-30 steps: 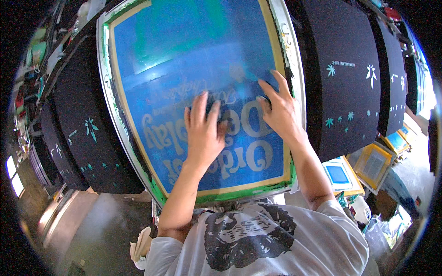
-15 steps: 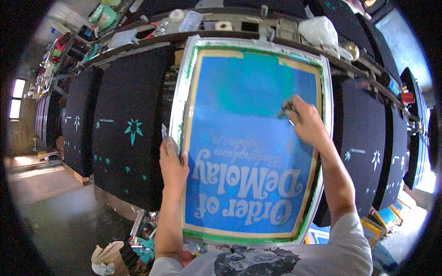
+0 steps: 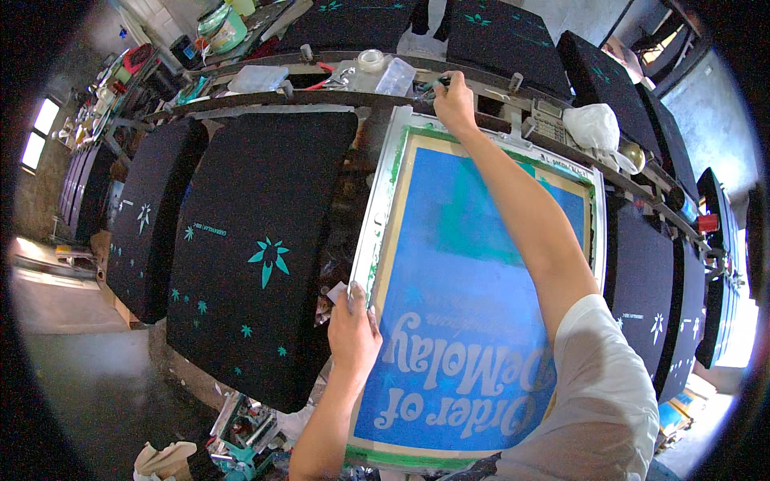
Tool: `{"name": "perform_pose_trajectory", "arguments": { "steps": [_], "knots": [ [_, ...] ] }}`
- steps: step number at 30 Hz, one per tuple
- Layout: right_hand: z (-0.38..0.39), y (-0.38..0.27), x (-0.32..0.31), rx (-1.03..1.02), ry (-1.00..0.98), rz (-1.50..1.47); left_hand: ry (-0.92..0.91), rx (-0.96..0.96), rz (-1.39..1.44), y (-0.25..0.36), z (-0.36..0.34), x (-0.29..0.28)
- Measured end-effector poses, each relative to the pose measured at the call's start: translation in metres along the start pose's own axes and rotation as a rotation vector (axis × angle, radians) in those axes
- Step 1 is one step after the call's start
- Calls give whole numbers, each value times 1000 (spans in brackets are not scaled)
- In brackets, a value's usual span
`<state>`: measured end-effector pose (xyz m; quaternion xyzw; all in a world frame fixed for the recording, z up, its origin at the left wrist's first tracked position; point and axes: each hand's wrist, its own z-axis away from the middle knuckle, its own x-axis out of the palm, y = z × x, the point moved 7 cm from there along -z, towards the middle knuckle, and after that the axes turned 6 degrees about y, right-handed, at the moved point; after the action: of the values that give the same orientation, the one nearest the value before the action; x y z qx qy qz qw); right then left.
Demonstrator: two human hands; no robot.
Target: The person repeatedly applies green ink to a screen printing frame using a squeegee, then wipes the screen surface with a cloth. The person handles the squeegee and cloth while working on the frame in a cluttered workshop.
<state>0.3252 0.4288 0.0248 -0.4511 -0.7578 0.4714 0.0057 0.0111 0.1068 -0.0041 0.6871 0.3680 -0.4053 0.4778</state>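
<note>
A blue screen-printing screen (image 3: pixel 457 345) in a pale metal frame shows mirrored pale lettering and a teal patch near its top. My left hand (image 3: pixel 354 327) grips the frame's left side, a small pale scrap beside its fingers. My right hand (image 3: pixel 454 103) reaches past the screen's top edge to the rail shelf, fingers closed on a small dark item I cannot make out. Beside it lie a clear plastic container (image 3: pixel 396 77) and a roll of tape (image 3: pixel 370 59).
Black padded boards with teal and white leaf prints (image 3: pixel 249 200) stand either side and behind. The shelf holds a calculator (image 3: pixel 542 120), a white bundle (image 3: pixel 590 125) and a red container (image 3: pixel 707 222). Frames and clutter (image 3: pixel 249 433) lie low at left, beside a crumpled tan item (image 3: pixel 164 461).
My right hand has moved from the screen's surface up to the shelf behind it. My left hand went from the surface to the frame's left side. The view now takes in more shelf.
</note>
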Motion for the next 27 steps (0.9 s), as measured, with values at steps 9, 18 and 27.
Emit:
{"name": "perform_pose_trajectory", "arguments": {
  "steps": [9, 18, 27],
  "knots": [
    [7, -28, 26, -95, -179, 161, -8, -36, -90, 4, 1, 2],
    [-10, -16, 47, -148, -227, 201, -62, -83, -24, 6, -9, 7],
    [-14, -39, 52, -201, -345, 273, -12, 34, 47, 6, -33, 29]
  ]
}}
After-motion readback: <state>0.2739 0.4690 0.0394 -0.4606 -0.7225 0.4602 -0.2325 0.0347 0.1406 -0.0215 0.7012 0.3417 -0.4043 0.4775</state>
